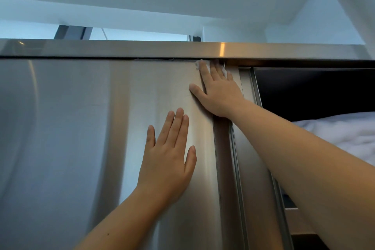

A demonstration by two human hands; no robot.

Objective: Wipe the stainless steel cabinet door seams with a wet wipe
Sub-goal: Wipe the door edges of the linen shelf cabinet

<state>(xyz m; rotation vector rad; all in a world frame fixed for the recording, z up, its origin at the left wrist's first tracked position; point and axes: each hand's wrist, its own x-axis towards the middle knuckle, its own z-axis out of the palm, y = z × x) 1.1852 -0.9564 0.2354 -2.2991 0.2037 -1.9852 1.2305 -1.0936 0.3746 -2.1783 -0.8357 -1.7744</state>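
Two hands flat on stainless sliding door (81, 128). Right hand (218, 93): fingers straight, pressing white wet wipe (199, 65) under fingertips into top seam (142, 58). Left hand (166, 160): fingers straight, slightly spread, holding nothing, below right thumb.

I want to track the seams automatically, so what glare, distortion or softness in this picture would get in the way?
Head view: a warm glare spot sits on the top rail, just above the wet wipe under the right hand; broad curved reflections cross the cabinet door beside the left hand; also in the head view, the upright door edges lean, and the wipe looks small and soft.
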